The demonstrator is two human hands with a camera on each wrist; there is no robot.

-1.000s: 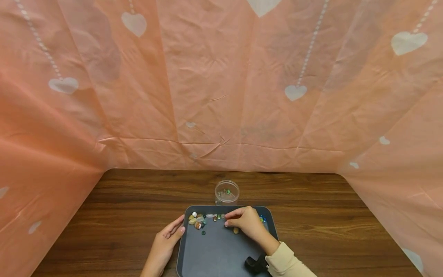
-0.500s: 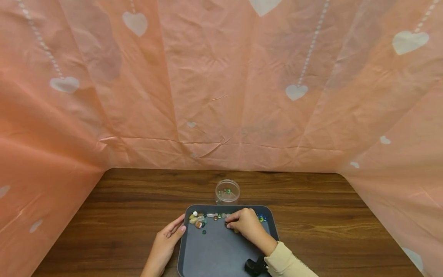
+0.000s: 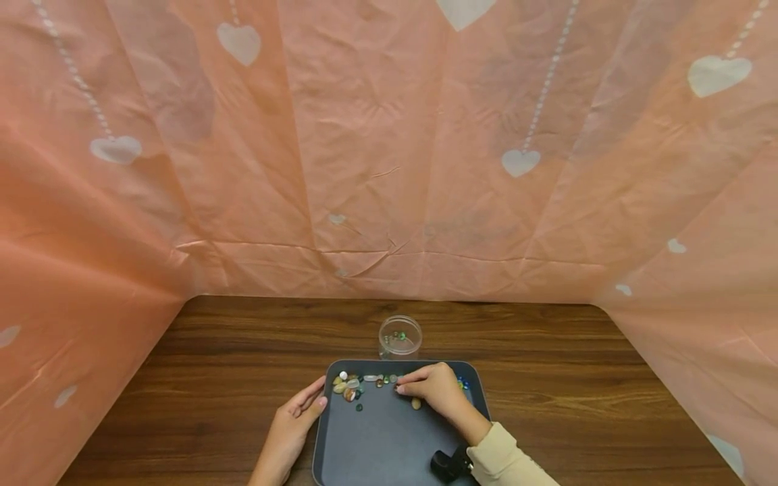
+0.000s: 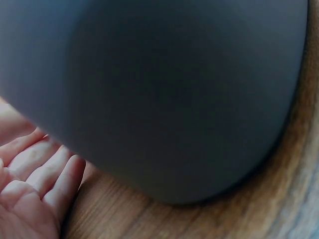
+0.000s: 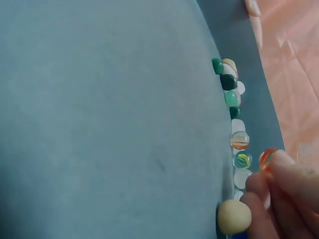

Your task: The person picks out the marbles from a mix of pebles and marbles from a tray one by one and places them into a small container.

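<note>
A dark grey tray point(image 3: 383, 445) lies on the table. My left hand point(image 3: 288, 425) holds its left side, thumb at the rim and the other fingers outside and below, as the left wrist view shows. Over the tray's far part, my right hand point(image 3: 440, 391) pinches an orange-red glass marble point(image 5: 268, 158) between thumb and fingertips. Beneath it runs a row of glass marbles, among them one with a yellow-green swirl point(image 5: 242, 160). A pale tan ball point(image 5: 234, 217) sits close by. Polished stones point(image 3: 348, 386), white, yellowish, brown and green, cluster in the far left corner.
A clear round jar point(image 3: 400, 345) with several marbles stands just beyond the tray. Blue marbles point(image 3: 464, 383) lie in the tray's far right corner. A black device point(image 3: 448, 466) sits at the right wrist. Peach cloth point(image 3: 389, 202) surrounds the wooden table point(image 3: 243, 364).
My right hand dipped slightly toward the near side, partly covering the tan ball, then shifted back with the orange-red marble; the ball shows again. My left hand stays at the tray's edge.
</note>
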